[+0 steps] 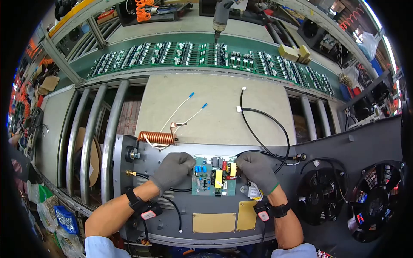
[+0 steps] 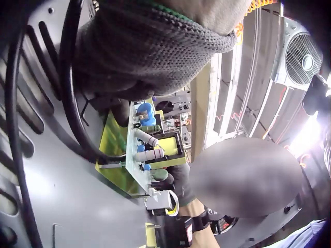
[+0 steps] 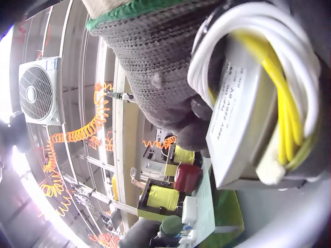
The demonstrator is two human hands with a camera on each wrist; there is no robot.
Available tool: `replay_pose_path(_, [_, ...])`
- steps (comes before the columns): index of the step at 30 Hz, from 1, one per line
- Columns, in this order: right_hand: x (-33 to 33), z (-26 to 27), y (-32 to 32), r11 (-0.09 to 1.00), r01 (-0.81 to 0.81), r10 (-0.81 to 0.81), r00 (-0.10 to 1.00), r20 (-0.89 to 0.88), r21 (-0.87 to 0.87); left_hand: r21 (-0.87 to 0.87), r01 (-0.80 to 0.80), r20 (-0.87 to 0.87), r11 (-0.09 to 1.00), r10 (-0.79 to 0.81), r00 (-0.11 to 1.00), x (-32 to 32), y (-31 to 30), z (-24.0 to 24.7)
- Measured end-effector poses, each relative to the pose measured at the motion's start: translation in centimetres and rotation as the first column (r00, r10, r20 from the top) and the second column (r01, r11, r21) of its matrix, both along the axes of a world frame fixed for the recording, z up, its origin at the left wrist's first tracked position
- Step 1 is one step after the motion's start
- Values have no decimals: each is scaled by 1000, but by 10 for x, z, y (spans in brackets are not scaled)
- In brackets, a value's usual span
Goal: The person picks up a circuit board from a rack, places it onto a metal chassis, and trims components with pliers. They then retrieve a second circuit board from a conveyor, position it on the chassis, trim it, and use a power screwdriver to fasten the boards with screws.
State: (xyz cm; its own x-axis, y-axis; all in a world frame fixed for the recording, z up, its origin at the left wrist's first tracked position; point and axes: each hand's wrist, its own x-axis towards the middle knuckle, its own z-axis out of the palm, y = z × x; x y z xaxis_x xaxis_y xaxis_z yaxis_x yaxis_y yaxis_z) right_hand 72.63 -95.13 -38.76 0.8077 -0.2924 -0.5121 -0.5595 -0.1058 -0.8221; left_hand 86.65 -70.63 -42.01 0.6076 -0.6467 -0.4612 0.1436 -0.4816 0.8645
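Note:
A green circuit board (image 1: 206, 188) with yellow transformers, blue parts and capacitors is held over a grey metal chassis (image 1: 161, 206). At its left edge, my gloved left hand (image 1: 174, 170) pinches the upper corner. My gloved right hand (image 1: 259, 170) grips the opposite edge near the top. In the left wrist view, the board (image 2: 135, 173) stands out from the chassis surface, with a black cable (image 2: 67, 88) in front. Close by the right hand is a small white-labelled box (image 3: 232, 119) with coiled white and yellow wires (image 3: 282, 88). The fingertips are partly hidden behind the board.
A copper coil (image 1: 157, 137) with two white leads lies behind the chassis's left side. Black cable (image 1: 279, 124) loops at the right, near a panel with two fans (image 1: 320, 195). Rows of circuit boards (image 1: 185, 55) line the back, under a hanging screwdriver (image 1: 221, 17). Metal rollers (image 1: 92, 146) stand left.

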Motion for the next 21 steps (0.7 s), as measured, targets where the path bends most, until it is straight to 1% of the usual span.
replay_pose_path(1, [1, -1, 0, 1000, -2, 2, 1000, 3, -15, 17, 18, 10, 1000, -18, 1000, 1, 0, -3])
replay_pose_path(3, [9, 4, -2, 999, -22, 19, 997, -72, -39, 55, 54, 31, 997, -56, 998, 7, -1, -5])
replay_pose_path(4, [11, 7, -1, 998, -33, 28, 994, -109, -46, 102, 54, -6, 993, -53, 999, 8, -2, 1])
replay_pose_path(5, [12, -2, -8, 998, -41, 46, 989, -142, 37, 146, 55, -37, 988, -50, 998, 9, -6, 11])
replay_pose_path(6, [14, -5, -12, 997, -67, 71, 987, -146, 36, 182, 52, -56, 982, -42, 998, 8, -7, 22])
replay_pose_path(8, [16, 0, -16, 990, -137, 138, 979, -148, 17, 116, 30, -4, 993, -30, 1000, 3, -4, 16])
replay_pose_path(9, [13, 6, -13, 992, -127, 125, 982, -141, -8, 79, 21, 12, 997, -22, 1000, 3, -2, 3])
replay_pose_path(10, [12, 7, -13, 992, -123, 121, 985, -120, -4, 40, 9, 35, 999, -11, 999, 5, -2, 4])
replay_pose_path(12, [6, 0, -12, 993, -118, 119, 989, -92, 20, 55, -4, 56, 998, 1, 998, 3, -2, 7])
replay_pose_path(15, [3, 4, -6, 993, -116, 114, 990, -78, -26, 64, -3, 56, 998, -1, 998, 1, -4, 15])
replay_pose_path(16, [2, 3, -7, 993, -115, 112, 991, -74, -32, 73, -17, 65, 997, 12, 998, 0, -5, 16])
replay_pose_path(17, [4, -2, -10, 995, -98, 98, 993, -66, 5, 81, -30, 75, 996, 24, 997, 0, -7, 16])
replay_pose_path(18, [6, -1, -9, 993, -112, 110, 991, -74, -24, 92, -44, 80, 995, 36, 996, 0, -8, 15])
replay_pose_path(19, [9, 1, -9, 991, -127, 123, 989, -82, -51, 95, 2, 171, 995, -19, 985, 3, -9, 6])
replay_pose_path(20, [10, 3, -7, 986, -143, 136, 987, -89, -81, 117, 4, 150, 993, -22, 988, 4, -8, -2])
replay_pose_path(21, [11, 6, -5, 987, -143, 136, 987, -80, -79, 131, 3, 137, 991, -21, 990, 3, -8, 0])
